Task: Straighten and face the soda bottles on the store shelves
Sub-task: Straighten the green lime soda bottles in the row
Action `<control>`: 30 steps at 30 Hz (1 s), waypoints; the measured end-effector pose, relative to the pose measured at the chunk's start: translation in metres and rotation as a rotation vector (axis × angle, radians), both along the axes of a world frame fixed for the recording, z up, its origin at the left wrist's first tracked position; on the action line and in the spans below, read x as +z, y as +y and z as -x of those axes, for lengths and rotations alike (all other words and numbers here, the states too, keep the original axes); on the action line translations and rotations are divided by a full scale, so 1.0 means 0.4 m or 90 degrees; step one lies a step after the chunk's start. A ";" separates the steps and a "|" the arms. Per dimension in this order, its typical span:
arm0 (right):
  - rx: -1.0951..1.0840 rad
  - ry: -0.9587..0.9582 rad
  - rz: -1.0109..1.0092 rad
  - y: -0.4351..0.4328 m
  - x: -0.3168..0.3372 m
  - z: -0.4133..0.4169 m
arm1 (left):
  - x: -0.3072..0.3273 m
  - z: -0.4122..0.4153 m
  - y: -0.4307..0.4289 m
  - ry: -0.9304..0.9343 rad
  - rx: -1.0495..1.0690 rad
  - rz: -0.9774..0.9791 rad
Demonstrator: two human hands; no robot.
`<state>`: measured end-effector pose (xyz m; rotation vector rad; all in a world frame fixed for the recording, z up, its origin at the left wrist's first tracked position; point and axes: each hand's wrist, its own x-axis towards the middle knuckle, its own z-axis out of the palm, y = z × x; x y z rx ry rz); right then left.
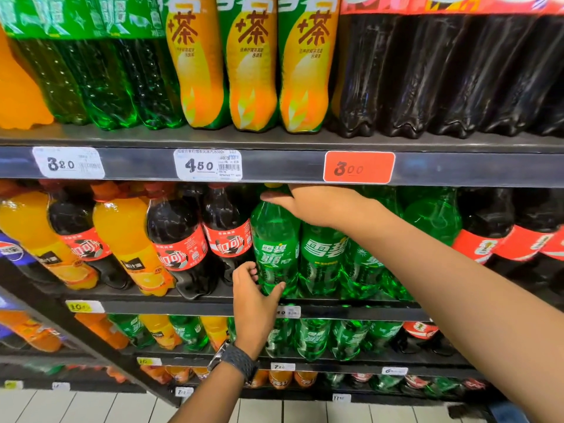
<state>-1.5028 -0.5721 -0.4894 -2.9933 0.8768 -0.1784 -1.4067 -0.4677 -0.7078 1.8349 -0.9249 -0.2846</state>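
Your right forearm (457, 285) stretches across from the lower right, and your right hand (317, 206) sits up at the neck of the green soda bottle (274, 239). The thumb lies across the front just under the cap (272, 185), and the other fingers are hidden behind. It reads as a hold on the neck, though you can't tell how firm.

Down low, your left hand (253, 297), with the watch (238, 360) on its wrist, wraps the bottle's lower body, fingers curled round the left flank and thumb pressed across the front. One hand high and one low looks like a turning grip: steady the top, twist the base.

That bottle stands at the front of the middle shelf (183, 306), touching the cola bottle (222, 233) on its left and its green neighbour (323, 257) on its right. Its label looks turned a little leftward while the neighbour's faces square, so the facing seems unfinished.
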 end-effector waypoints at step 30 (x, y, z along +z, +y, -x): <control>-0.048 -0.049 -0.113 -0.219 -0.022 0.366 | 0.055 0.442 -0.144 0.012 -0.008 -0.034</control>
